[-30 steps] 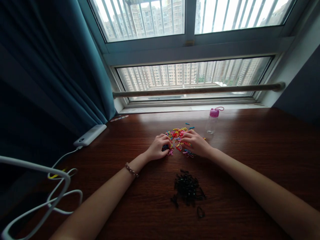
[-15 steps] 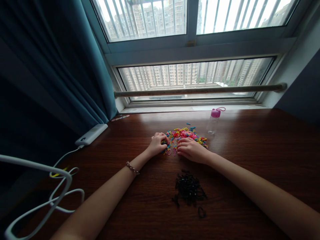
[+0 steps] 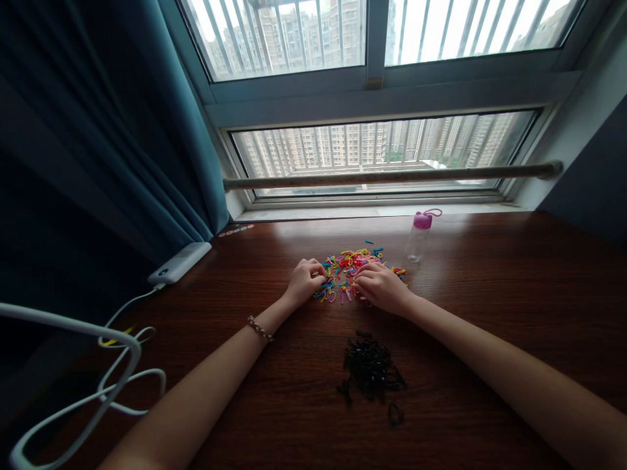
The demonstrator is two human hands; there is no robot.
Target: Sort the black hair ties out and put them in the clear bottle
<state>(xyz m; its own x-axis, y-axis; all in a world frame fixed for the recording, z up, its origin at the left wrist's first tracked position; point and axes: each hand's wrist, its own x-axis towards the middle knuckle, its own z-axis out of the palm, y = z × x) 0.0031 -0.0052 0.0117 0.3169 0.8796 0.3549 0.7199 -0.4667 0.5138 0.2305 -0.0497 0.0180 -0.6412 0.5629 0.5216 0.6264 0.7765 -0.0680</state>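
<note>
A knobbly dark-and-pale bracelet (image 3: pixel 260 329) circles the left wrist (image 3: pixel 272 319); both forearms (image 3: pixel 215 382) are bare.

Glossy reddish-brown wooden surface (image 3: pixel 514 294), brightest toward the far edge. Short of that edge, a loose spread of small multicoloured pieces (image 3: pixel 350 262). Toward the near edge, a heap of small black pieces (image 3: pixel 371 367), a black loop (image 3: pixel 395 414) just beside. Upright near the far edge, a clear pink-lidded bottle (image 3: pixel 420 235). By the left edge, a white box (image 3: pixel 181 263) with white cable (image 3: pixel 159 286); near the far left corner, a row of small discs (image 3: pixel 236 230).
</note>
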